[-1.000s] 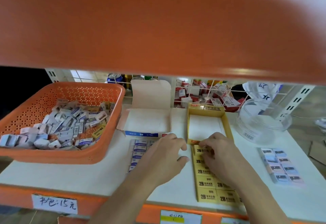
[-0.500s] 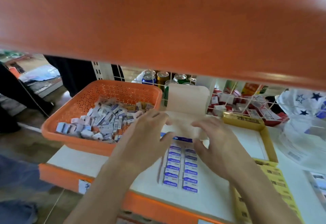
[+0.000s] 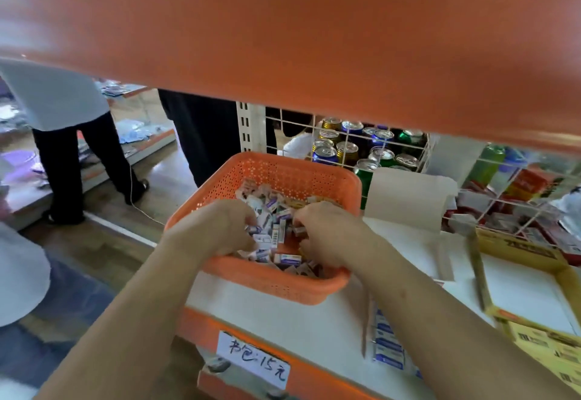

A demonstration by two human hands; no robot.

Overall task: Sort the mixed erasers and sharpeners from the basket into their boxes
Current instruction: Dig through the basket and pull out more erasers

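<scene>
— Where is the stock now?

— In the orange basket (image 3: 270, 286), at the left front corner of the shelf (image 3: 283, 314). It holds a loose heap of wrapped erasers (image 3: 273, 220); I can't pick out any sharpeners among them.

— And the hands?

— Both are in the heap. The left hand (image 3: 217, 229) is at the basket's left side and the right hand (image 3: 327, 236) is toward its right, each with fingers curled down into the pieces. I cannot tell whether either has closed on one.

— What's to the right?

— A white box (image 3: 408, 198) with its lid up at the back edge. There is a laid-out row (image 3: 386, 346) of blue-labelled pieces near the front edge, under the right forearm, and a yellow box (image 3: 518, 251) at the far right.

— What could go wrong?

— I see three risks. The basket sits close to the shelf's corner, so a hard rummage or a pull toward the front could tip it off. Grabbing a mixed fistful could put the wrong kind in a box. The right forearm, swinging back, could also scatter the row.

— What has changed since half a second ago?

— Then both hands hovered flat over the white box and the row. Now they have crossed left into the basket.
</scene>
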